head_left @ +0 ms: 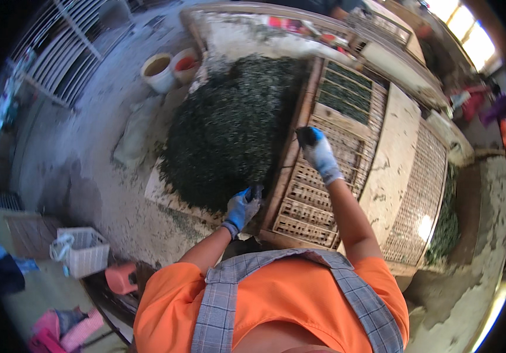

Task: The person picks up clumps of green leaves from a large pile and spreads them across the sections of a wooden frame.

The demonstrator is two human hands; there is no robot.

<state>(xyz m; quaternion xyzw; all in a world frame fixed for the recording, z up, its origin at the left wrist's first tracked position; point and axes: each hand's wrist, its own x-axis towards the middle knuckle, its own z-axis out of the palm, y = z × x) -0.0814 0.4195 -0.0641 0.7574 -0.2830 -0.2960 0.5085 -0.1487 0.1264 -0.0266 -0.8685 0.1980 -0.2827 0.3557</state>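
The woven bamboo tray (317, 194) lies between both gloved hands — the left hand (242, 207) curls shut on its near-left edge, the right hand (317, 150) presses its slats, beside the dark green leaf heap (229, 135).

The left hand (242, 207) grips the near left edge of the slatted frame (323, 188); the right hand (319, 152) rests farther along on it. The heap of leaves (229, 129) lies just left of both hands. 2 buckets (169, 69) stand beyond the heap. A basket (82, 252) sits well left, nearer the person.
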